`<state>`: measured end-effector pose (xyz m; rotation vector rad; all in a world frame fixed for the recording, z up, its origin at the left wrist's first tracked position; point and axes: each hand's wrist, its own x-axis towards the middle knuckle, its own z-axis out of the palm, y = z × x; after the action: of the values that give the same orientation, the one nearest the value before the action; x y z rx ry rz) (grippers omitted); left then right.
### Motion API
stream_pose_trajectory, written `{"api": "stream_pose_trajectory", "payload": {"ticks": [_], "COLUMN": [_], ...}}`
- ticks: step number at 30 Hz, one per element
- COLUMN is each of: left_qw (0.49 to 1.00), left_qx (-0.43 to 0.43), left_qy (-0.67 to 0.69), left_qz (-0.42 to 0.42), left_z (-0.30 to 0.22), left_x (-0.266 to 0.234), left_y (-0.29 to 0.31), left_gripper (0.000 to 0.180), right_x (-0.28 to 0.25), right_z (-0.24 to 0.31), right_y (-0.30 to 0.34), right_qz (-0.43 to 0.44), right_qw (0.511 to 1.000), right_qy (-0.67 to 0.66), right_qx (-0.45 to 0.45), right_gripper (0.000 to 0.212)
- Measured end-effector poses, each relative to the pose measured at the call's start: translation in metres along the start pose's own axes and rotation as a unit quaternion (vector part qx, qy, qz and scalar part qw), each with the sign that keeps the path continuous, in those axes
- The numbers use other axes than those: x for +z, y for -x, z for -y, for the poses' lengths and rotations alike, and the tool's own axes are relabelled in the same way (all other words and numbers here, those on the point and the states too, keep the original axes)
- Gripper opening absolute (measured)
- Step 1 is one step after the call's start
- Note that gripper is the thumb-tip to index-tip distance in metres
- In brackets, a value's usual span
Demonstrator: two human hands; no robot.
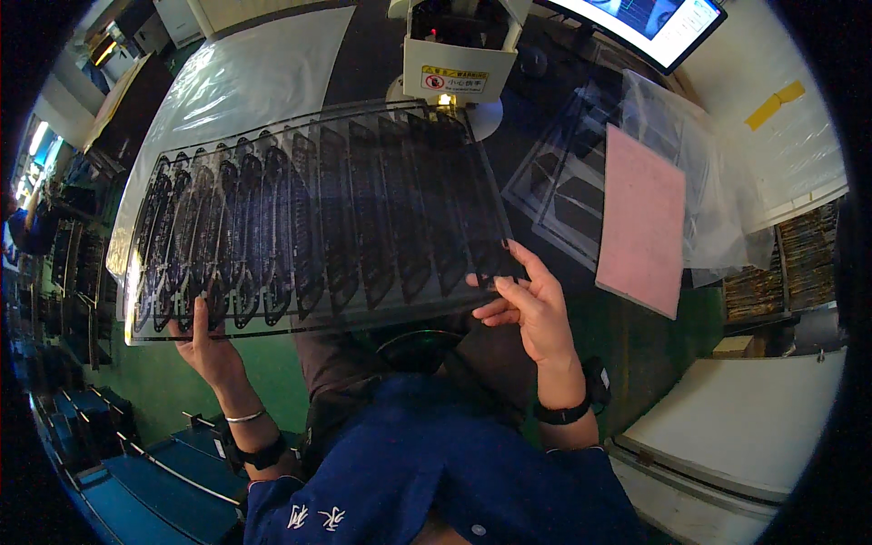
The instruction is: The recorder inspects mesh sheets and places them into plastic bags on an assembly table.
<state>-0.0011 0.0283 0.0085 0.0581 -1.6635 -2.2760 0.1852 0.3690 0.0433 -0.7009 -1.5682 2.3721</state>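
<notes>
A large see-through film sheet (309, 218) with rows of long black patterns printed on it spans the space in front of me, tilted slightly. My left hand (207, 350) grips its near edge toward the left corner, fingers partly seen through or behind the film. At the near right corner, my right hand (536, 304) pinches the sheet, the thumb above and other fingers under the edge. The sheet's far edge reaches a white machine head (459, 71) with a small lit lamp (445, 100) under it.
A clear plastic sheet (263, 64) covers the table's left part. On the right lie a pink board (640, 222), other dark-patterned films (581, 195) and clear plastic wrap (704, 173). A monitor (658, 23) stands at the back right. Blue racks (154, 481) stand at lower left, a white cabinet (736, 427) at lower right.
</notes>
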Motion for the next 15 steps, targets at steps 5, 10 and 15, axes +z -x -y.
{"api": "stream_pose_trajectory", "payload": {"ticks": [5,10,15], "left_qw": [1.000,1.000,1.000], "left_qx": [0.007,0.007,-0.003], "left_qy": [0.017,0.015,0.013], "left_qz": [0.008,0.009,-0.001], "left_z": [-0.0032,-0.0052,0.0015], "left_x": [0.0065,0.0086,0.0062], "left_y": [0.0024,0.0049,-0.0001], "left_gripper": [0.029,0.030,0.031], "right_x": [-0.0006,-0.0018,-0.0020], "right_z": [0.0006,-0.0008,0.0012], "right_y": [0.0006,0.0008,0.0008], "right_qz": [0.004,0.004,-0.004], "right_qw": [1.000,1.000,1.000], "right_qy": [0.002,0.000,-0.005], "right_qx": [-0.007,-0.004,-0.002], "right_gripper": [0.055,0.055,0.056]}}
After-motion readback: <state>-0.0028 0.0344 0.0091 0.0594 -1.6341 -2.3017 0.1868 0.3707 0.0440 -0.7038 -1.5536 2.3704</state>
